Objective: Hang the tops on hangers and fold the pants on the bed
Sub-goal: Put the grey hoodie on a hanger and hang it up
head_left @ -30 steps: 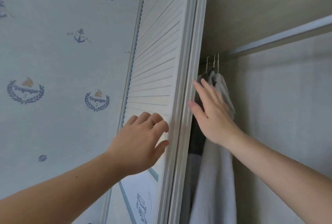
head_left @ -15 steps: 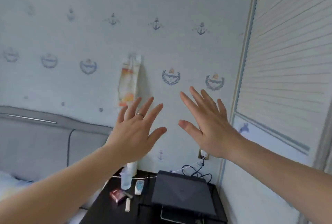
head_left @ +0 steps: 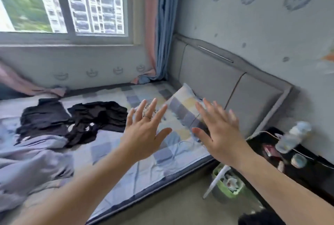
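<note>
Black garments lie crumpled on the bed (head_left: 115, 152): one pile (head_left: 43, 118) at the left and another spread-out piece (head_left: 97, 118) beside it. A grey-lilac cloth (head_left: 32, 159) is bunched at the bed's near left. My left hand (head_left: 144, 130) and my right hand (head_left: 216, 132) hover in the air above the checked sheet, fingers spread, both holding nothing. No hangers are in view.
A checked pillow (head_left: 182, 109) leans on the grey headboard (head_left: 226, 83). A dark nightstand (head_left: 298, 168) at the right carries a bottle (head_left: 292, 136) and small items. A green bin (head_left: 227, 183) stands on the floor by the bed. Window and curtains (head_left: 159, 26) lie behind.
The view has swung left from the wardrobe door, past the nightstand wall, to the bed. My hands left the door and clothes and now float open over the sheet.
</note>
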Action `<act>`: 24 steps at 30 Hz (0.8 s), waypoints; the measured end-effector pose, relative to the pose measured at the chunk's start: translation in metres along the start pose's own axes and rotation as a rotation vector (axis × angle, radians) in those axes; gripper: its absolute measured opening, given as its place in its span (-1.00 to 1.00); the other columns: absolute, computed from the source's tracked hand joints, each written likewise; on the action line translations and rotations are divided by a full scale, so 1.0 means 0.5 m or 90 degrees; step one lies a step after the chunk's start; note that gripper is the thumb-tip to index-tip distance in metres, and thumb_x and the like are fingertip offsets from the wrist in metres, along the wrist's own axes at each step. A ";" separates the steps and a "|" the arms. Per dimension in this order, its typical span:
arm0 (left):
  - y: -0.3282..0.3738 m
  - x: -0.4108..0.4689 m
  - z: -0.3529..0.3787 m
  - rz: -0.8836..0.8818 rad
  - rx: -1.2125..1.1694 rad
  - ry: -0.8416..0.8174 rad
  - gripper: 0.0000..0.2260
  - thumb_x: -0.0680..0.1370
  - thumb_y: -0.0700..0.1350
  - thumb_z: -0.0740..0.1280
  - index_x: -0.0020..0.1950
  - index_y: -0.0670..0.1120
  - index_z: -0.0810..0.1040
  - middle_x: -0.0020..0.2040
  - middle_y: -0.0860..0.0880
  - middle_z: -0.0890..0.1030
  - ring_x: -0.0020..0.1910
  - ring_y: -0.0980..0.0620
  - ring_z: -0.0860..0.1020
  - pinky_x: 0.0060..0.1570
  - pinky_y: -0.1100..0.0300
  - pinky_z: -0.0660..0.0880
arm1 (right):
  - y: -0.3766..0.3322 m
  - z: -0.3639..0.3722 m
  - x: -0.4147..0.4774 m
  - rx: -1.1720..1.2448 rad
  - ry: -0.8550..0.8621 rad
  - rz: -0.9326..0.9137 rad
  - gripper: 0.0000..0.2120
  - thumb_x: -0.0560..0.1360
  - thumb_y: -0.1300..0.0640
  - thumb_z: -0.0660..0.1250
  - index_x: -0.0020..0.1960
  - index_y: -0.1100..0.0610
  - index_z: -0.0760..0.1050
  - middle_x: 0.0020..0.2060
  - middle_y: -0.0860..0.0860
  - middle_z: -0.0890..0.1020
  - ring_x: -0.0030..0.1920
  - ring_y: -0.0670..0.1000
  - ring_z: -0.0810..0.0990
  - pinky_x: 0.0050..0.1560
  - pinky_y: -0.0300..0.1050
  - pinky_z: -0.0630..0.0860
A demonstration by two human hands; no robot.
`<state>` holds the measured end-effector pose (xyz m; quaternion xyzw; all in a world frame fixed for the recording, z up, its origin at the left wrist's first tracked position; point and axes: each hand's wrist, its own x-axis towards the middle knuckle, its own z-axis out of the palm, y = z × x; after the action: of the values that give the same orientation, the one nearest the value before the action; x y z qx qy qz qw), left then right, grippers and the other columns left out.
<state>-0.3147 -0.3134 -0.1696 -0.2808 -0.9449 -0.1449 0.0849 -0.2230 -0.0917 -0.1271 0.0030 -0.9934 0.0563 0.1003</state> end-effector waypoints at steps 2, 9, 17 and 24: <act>-0.073 -0.055 0.024 -0.081 0.004 -0.013 -0.22 0.42 0.46 -0.34 0.61 0.23 -0.16 0.64 0.09 -0.19 0.60 -0.03 -0.27 0.53 -0.11 -0.24 | -0.059 0.072 0.041 0.052 -0.033 -0.044 -0.23 0.43 -0.50 -0.35 0.59 -0.26 -0.21 0.61 -0.20 -0.14 0.60 -0.06 -0.21 0.52 0.17 -0.25; -0.249 -0.200 0.102 -0.337 -0.021 -0.082 -0.07 0.27 0.56 -0.50 0.60 0.25 -0.20 0.63 0.11 -0.24 0.59 0.00 -0.31 0.54 -0.13 -0.22 | -0.241 0.271 0.156 0.189 -0.176 -0.136 -0.18 0.38 -0.49 -0.32 0.59 -0.25 -0.18 0.61 -0.18 -0.10 0.60 -0.06 -0.17 0.53 0.16 -0.23; -0.447 -0.193 0.138 -0.494 -0.027 -0.126 -0.24 0.44 0.46 -0.25 0.62 0.23 -0.08 0.64 0.11 -0.16 0.60 -0.01 -0.24 0.53 -0.14 -0.17 | -0.359 0.427 0.309 0.209 -0.286 -0.186 -0.17 0.36 -0.48 -0.35 0.59 -0.25 -0.19 0.61 -0.20 -0.13 0.60 -0.07 -0.21 0.54 0.16 -0.24; -0.627 -0.110 0.150 -0.565 -0.048 -0.159 -0.37 0.58 0.35 -0.07 0.63 0.20 -0.03 0.65 0.09 -0.11 0.61 -0.02 -0.21 0.52 -0.13 -0.17 | -0.450 0.508 0.486 0.233 -0.361 -0.202 -0.13 0.33 -0.48 -0.34 0.60 -0.22 -0.15 0.61 -0.18 -0.10 0.60 -0.05 -0.18 0.55 0.17 -0.19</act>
<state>-0.4491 -0.5682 -0.3247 0.1323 -0.9710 -0.1662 -0.1099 -0.5078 -0.3425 -0.3009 0.1904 -0.9422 0.2138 -0.1738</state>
